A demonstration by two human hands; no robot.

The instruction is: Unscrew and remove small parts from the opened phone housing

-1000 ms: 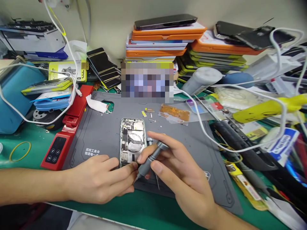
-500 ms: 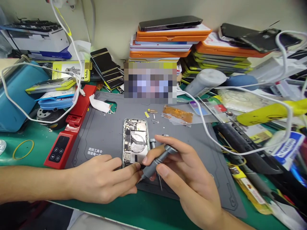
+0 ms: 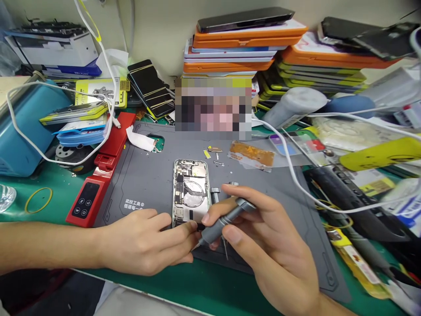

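An opened smartphone [image 3: 194, 193] lies on the grey work mat [image 3: 144, 175], its circuit board and inner parts exposed. My left hand [image 3: 148, 241] is closed around its lower end, and its fingers hide that end. In my right hand [image 3: 272, 245] is a grey screwdriver [image 3: 222, 224], gripped between thumb and fingers. It slants down to the left, its tip beside my left fingertips at the phone's bottom edge. I cannot tell whether the tip touches the phone. Another screwdriver [image 3: 215, 191] lies partly hidden beneath my right hand.
Small metal parts [image 3: 215, 150] and an orange-brown sheet [image 3: 251, 154] lie beyond the phone. A red device with buttons [image 3: 85, 199] borders the mat's left side. A white cable [image 3: 292, 175] loops across the right. Stacked orange boxes [image 3: 243, 39] stand at the back.
The camera view has shifted a little, so everything sits slightly further right. Both hands, the screwdriver and the phone keep nearly the same positions relative to each other.
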